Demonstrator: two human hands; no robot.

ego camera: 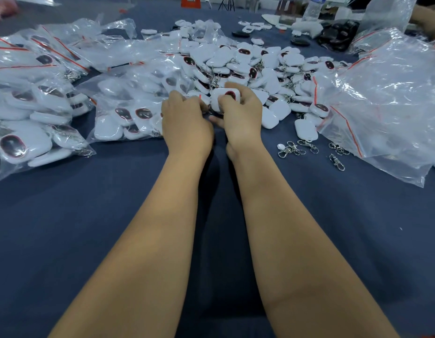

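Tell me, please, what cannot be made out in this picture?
Head view: what the left hand holds, hidden by its own back.
Head view: much of the case, covered by the right hand.
Head view: the top of the bottle, cut off by the upper edge.
Head view: the clips, too small for detail.

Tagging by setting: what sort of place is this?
Likely a packing or assembly workbench: a heap of white plastic keyring cases, filled clear plastic bags with red seal strips, loose silver metal clasps.
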